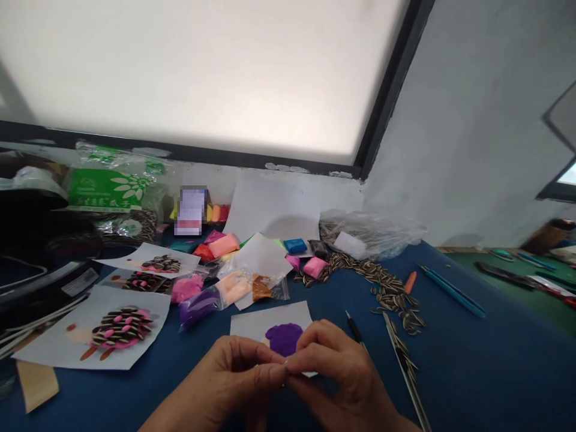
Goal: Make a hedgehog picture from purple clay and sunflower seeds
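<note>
My left hand (pixel 240 381) and my right hand (pixel 337 369) meet fingertip to fingertip, low in the middle of the view. Both are closed in a pinch over something tiny; a pale speck shows between the tips, too small to name. Just beyond them a white paper sheet (pixel 252 321) lies on the blue table, partly covered by my right hand. Flattened purple clay (pixel 282 339) sits on that sheet, with a bit of pale clay at its left edge. Right of my right hand lies a black pen (pixel 354 327).
At left lie papers bearing hedgehog pictures made with sunflower seeds (pixel 121 329). Bagged purple clay (pixel 198 309) and several coloured clay packs (pixel 224 245) are behind. Loose seeds (pixel 387 285), blue tweezers (pixel 454 291) and a metal rod (pixel 407 372) lie right. A green seed bag (pixel 108 189) stands back left.
</note>
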The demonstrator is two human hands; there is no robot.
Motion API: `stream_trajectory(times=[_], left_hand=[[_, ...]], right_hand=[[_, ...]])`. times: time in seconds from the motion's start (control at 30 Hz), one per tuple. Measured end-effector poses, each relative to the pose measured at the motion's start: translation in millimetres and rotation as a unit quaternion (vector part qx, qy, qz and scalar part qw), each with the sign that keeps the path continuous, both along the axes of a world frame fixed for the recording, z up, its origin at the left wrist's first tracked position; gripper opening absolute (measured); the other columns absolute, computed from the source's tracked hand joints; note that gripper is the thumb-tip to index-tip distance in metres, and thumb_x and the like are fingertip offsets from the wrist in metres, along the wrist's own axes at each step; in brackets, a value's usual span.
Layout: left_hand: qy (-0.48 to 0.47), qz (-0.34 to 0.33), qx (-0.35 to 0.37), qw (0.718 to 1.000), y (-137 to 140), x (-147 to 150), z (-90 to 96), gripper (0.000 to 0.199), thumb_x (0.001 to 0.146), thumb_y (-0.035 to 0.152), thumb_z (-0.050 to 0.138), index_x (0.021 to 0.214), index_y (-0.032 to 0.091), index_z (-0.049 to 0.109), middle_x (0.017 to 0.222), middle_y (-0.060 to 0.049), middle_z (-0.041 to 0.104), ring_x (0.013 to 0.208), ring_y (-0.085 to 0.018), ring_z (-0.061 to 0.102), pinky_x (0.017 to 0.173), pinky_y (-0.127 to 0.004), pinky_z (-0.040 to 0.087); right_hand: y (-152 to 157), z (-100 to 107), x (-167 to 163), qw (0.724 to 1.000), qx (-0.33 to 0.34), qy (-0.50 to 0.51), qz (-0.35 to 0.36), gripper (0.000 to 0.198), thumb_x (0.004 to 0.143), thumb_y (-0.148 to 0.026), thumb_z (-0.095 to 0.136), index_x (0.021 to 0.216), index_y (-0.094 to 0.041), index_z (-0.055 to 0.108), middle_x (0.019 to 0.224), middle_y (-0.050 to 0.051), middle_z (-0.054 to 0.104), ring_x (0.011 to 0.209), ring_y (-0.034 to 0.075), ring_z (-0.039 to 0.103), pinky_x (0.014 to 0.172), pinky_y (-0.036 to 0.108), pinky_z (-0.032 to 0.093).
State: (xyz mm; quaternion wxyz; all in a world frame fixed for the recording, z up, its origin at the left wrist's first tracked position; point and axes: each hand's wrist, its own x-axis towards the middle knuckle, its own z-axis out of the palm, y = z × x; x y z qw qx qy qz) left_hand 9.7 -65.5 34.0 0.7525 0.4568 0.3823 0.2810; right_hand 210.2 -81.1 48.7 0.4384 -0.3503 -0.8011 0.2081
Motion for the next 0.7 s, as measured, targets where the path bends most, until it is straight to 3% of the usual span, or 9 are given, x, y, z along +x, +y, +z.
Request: stream_trajectory(times=[0.3, 0.5, 0.7], left_hand=[[0.024, 0.028, 0.018, 0.999, -3.8, 5.5, 10.3, 0.051, 0.071, 0.065, 0.082, 0.067, 0.016, 0.068, 0.052, 0.006, 0.054, 0.047, -0.01, 0.052, 0.05, -0.021, 0.04], [0.026, -0.016, 0.033, 0.999, -1.2, 3.5, 1.4, 0.05, 0.069, 0.064, 0.084, 0.078, 0.016, 0.071, 0.047, 0.005, 0.058, 0.045, -0.011, 0.051, 0.05, -0.022, 0.035], [0.042, 0.015, 0.044, 0.998, -3.3, 3.0, 3.9, 0.05, 0.074, 0.065, 0.079, 0.068, 0.017, 0.066, 0.05, 0.005, 0.054, 0.048, -0.011, 0.05, 0.051, -0.022, 0.034]], right_hand=[[-0.5, 7.8, 2.8, 0.998, -0.052, 0.015, 0.022, 0.012, 0.085, -0.007, 0.071, 0.085, -0.018, 0.076, 0.078, 0.002, 0.066, 0.072, 0.014, 0.063, 0.065, 0.023, 0.05], [-0.8, 6.7, 1.0, 1.0, -0.012, 0.017, 0.022, 0.011, 0.083, -0.007, 0.071, 0.076, -0.016, 0.072, 0.075, 0.002, 0.065, 0.069, 0.013, 0.061, 0.062, 0.022, 0.047], [-1.9, 4.9, -0.9, 0.998, -0.049, 0.014, 0.03, 0.016, 0.082, -0.005, 0.072, 0.094, -0.014, 0.076, 0.083, 0.006, 0.069, 0.074, 0.016, 0.062, 0.064, 0.024, 0.05]])
